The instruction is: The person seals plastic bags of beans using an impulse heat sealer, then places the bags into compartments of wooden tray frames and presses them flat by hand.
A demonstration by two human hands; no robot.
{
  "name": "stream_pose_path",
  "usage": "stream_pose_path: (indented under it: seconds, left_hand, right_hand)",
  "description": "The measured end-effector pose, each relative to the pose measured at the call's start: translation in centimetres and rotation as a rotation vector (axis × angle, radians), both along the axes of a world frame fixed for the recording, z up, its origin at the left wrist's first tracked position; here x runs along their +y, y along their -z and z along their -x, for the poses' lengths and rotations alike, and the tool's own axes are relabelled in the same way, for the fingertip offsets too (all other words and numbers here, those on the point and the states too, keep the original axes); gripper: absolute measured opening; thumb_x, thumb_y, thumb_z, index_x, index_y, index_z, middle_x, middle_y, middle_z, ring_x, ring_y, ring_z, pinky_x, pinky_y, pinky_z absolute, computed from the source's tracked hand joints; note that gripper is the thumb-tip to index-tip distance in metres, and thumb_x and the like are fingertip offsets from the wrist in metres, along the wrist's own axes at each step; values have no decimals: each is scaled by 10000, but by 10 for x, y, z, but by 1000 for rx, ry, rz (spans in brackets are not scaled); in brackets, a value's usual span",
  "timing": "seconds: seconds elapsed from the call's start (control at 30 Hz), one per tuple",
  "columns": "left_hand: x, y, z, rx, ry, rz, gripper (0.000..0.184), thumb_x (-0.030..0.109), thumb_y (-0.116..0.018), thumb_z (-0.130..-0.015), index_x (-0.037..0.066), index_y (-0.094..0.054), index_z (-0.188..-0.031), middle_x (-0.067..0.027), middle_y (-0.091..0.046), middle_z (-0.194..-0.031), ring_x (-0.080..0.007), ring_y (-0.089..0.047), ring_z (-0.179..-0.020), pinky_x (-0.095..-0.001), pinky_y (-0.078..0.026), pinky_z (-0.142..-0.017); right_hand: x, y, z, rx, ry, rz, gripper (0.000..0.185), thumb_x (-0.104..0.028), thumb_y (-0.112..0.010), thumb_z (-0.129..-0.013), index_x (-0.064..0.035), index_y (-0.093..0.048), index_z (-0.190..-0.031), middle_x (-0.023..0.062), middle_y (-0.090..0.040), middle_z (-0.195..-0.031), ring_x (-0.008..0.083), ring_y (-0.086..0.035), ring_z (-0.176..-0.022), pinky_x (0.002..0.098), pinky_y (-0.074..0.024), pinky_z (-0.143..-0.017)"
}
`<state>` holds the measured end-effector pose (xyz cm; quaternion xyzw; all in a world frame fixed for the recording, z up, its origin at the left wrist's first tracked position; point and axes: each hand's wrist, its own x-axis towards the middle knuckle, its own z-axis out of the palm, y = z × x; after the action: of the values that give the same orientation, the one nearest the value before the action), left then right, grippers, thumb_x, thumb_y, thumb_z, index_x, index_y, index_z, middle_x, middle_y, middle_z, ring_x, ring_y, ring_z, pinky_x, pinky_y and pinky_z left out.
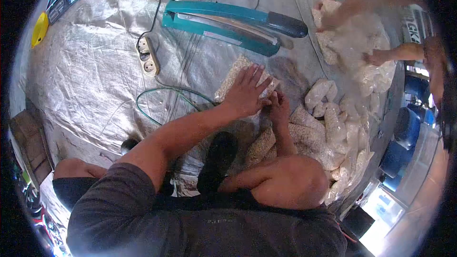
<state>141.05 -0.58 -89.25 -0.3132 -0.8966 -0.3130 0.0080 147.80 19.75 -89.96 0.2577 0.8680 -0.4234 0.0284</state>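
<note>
A clear plastic bag of pale grain-like pieces (232,77) lies on the silvery sheet in front of me. My left hand (246,91) rests flat on top of it with the fingers spread. At the bag's lower right edge, my right hand (280,107) has its fingertips pinched together on the plastic. Just beyond the bag is a teal hand-press bag sealer (214,12) with a black handle (287,24). More filled bags (309,131) are piled close to my right forearm.
A power strip (147,57) and its cable lie left of the sealer. A digital scale (66,0) and a yellow object (40,29) stand far left. At the upper right, another person's hands (378,57) are at a large plastic bag (354,38). Blue containers (404,128) line the right side.
</note>
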Motion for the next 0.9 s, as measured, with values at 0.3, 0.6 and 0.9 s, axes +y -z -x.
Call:
stream_pose_path:
  seconds: [0.3,0.6,0.9]
  left_hand:
    - [-37,-16,-1,-158,45,-41,757,545,-554,-992,56,-427,-1555,-248,-320,-1644,-444,-283,-1527,-614,-170,-1244]
    - [-11,1,6,-118,-22,-43,807,573,-546,-985,15,-414,-1553,-239,-292,-1661,-425,-249,-1546,-560,-150,-1267]
    - [-5,5,3,-78,-72,-57,766,613,-525,-979,137,-441,-1574,-188,-291,-1680,-378,-198,-1576,-556,-139,-1274]
  right_hand:
    - [-5,13,0,-27,49,-8,426,-308,-664,-1020,28,-649,-1280,173,-734,-1135,277,-703,-1024,403,-546,-917]
    - [-3,11,8,-61,13,-72,392,-285,-635,-1036,49,-652,-1241,169,-736,-1091,269,-702,-971,400,-548,-891]
    - [-5,3,5,-58,26,80,366,-295,-583,-1082,28,-622,-1250,86,-695,-1067,171,-654,-919,355,-531,-843]
